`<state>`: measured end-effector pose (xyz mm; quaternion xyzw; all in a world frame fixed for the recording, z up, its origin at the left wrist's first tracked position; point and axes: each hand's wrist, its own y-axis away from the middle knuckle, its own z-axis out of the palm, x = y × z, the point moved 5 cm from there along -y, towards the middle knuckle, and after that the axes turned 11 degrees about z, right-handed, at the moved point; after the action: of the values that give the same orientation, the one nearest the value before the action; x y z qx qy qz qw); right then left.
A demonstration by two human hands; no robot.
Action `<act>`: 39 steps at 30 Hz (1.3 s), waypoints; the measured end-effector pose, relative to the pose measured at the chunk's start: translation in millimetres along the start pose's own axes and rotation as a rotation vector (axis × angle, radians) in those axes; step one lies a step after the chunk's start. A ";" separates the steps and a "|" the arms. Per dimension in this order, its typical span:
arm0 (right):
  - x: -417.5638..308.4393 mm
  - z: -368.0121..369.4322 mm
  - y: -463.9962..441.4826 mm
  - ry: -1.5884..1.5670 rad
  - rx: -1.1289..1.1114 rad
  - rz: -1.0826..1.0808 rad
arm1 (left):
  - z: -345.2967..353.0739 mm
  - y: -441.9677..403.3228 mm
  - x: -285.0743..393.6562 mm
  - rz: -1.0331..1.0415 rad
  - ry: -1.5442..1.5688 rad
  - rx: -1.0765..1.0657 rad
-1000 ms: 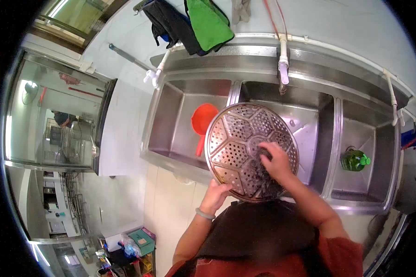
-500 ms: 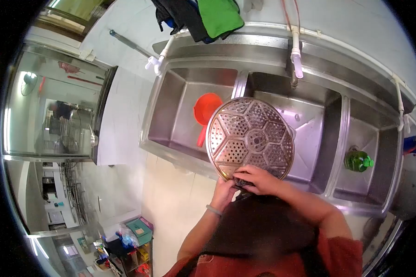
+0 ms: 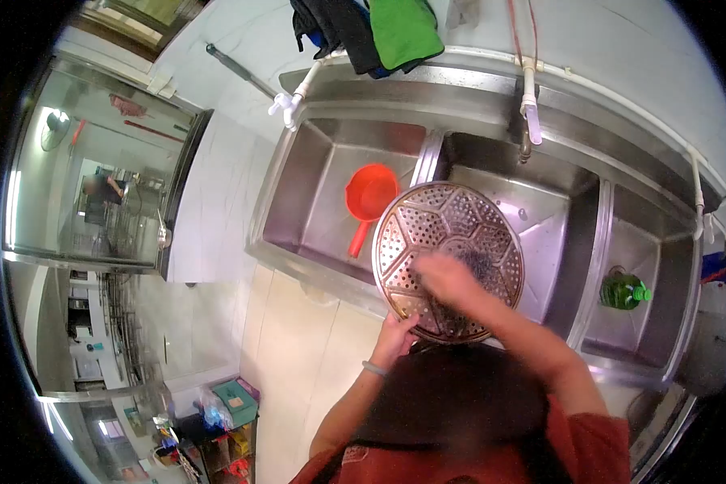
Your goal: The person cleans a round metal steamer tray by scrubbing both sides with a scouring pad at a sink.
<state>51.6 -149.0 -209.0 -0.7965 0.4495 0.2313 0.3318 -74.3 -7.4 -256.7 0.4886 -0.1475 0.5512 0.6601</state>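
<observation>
A round metal plate (image 3: pixel 427 222) with small holes in a hexagon pattern is held tilted over the front of the middle sink basin. My left hand (image 3: pixel 394 339) grips its lower left rim, thumb on top. Over the plate's centre is my right hand (image 3: pixel 452 280), blurred by motion, with its fingers closed. Dark scrubbing mesh (image 3: pixel 477 262) shows in part beside and under it; how the fingers hold it is hard to see.
An orange ladle (image 3: pixel 372 192) lies in the left basin (image 3: pixel 306 185). In the right basin stands a green bottle (image 3: pixel 621 291). White taps (image 3: pixel 531 113) line the wall, and dark and green cloths (image 3: pixel 403 32) hang above. Behind glass at the left is a person (image 3: pixel 101 189).
My right hand has moved from the plate's lower rim, near my left hand, up to its centre. My left hand still holds the rim. The view has shifted slightly.
</observation>
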 end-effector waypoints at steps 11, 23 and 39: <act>138.3 43.3 -19.3 0.263 -0.247 0.515 | -5.8 10.3 6.0 -0.075 -0.427 -0.005; 139.1 34.8 3.2 -0.073 -0.120 0.589 | 7.1 10.5 24.2 -0.189 -0.486 0.087; 8.7 15.7 16.2 -0.268 -0.194 -0.021 | 20.7 0.0 25.2 -0.054 -0.373 0.098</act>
<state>40.6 -148.4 -230.6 -0.7914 0.3682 0.3744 0.3130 -58.4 -9.4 -228.3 0.6176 -0.2271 0.4396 0.6113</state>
